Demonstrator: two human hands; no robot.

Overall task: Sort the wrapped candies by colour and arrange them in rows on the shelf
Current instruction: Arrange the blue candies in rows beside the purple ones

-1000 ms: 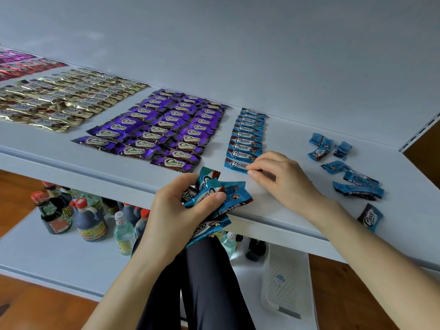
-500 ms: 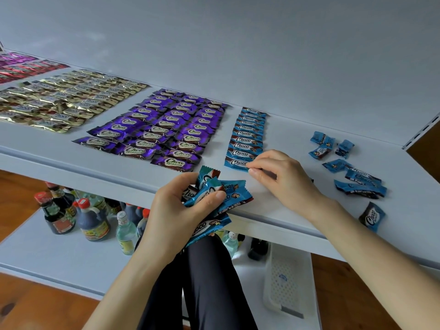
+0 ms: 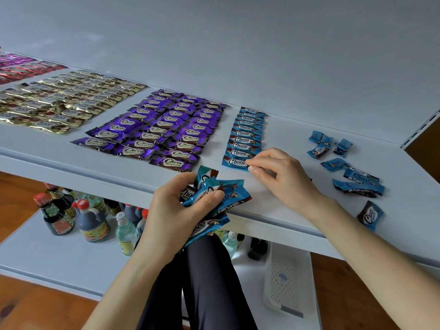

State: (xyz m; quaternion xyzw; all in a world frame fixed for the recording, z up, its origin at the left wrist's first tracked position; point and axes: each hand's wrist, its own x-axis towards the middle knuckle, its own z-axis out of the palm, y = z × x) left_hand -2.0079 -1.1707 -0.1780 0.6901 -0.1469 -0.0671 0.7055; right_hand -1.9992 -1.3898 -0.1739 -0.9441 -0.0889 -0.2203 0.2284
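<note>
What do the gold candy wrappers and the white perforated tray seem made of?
The gold candy wrappers: likely metallised foil film, glossy; they show bright crinkled glints. The white perforated tray: probably moulded plastic, matte; even rows of small holes.

Right fingers (image 3: 256, 168), apparently, on nearest blue candy (image 3: 234, 161)

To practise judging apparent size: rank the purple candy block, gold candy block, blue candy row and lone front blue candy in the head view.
1. purple candy block
2. gold candy block: close, farther and cropped, so unsure
3. blue candy row
4. lone blue candy
</note>
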